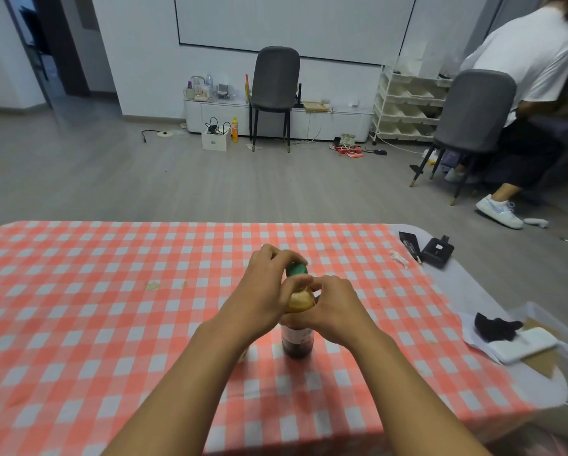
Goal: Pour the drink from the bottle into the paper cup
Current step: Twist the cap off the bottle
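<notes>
A dark drink bottle (297, 343) stands upright on the red-and-white checked tablecloth (111, 307), near the table's middle. It has a green cap (296, 269) and a yellowish neck. My left hand (266, 291) curls over the top, its fingers wrapped around the cap. My right hand (333, 311) grips the bottle's neck and shoulder from the right side. The two hands touch each other at the neck. No paper cup is visible in the head view.
Small black items (435, 251) lie at the table's far right corner. A black cloth on white paper (496, 329) sits at the right edge. Beyond the table are two grey chairs (276, 83), a low white cabinet, and a person (532, 93) at the right.
</notes>
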